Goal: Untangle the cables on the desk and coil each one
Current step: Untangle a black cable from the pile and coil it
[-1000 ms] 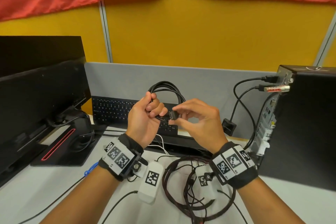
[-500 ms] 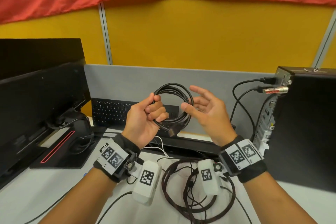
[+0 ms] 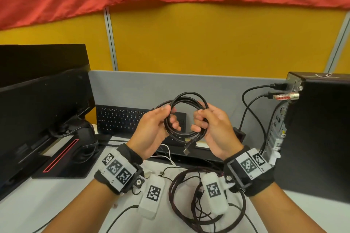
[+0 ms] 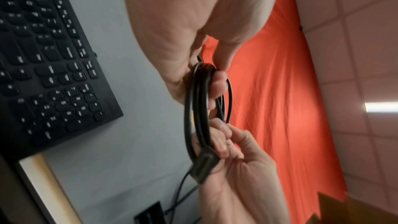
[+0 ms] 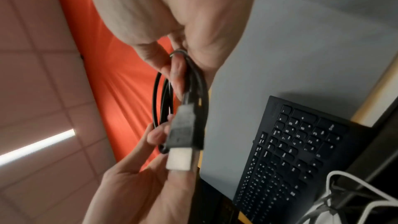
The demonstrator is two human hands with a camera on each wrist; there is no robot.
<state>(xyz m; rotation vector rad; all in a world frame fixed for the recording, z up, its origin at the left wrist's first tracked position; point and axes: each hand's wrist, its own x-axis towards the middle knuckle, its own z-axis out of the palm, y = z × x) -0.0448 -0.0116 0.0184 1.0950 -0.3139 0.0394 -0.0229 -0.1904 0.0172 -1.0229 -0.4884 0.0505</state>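
A black cable coil is held upright in the air above the desk between both hands. My left hand grips its left side, fingers curled round the strands. My right hand grips the right side, fingers wrapped round the bundle. The coil's USB plug hangs loose below the hands and shows large in the right wrist view. On the white desk below lies a dark braided cable in loose loops, mixed with thin black wires.
A black keyboard leans on the grey partition behind the hands. A monitor and its stand fill the left. A PC tower with plugged-in cables stands at the right. A white cable lies near the keyboard.
My right hand let go of the plug, opened away from the coil, then came back and took hold of the coil's right side. The plug now hangs free.
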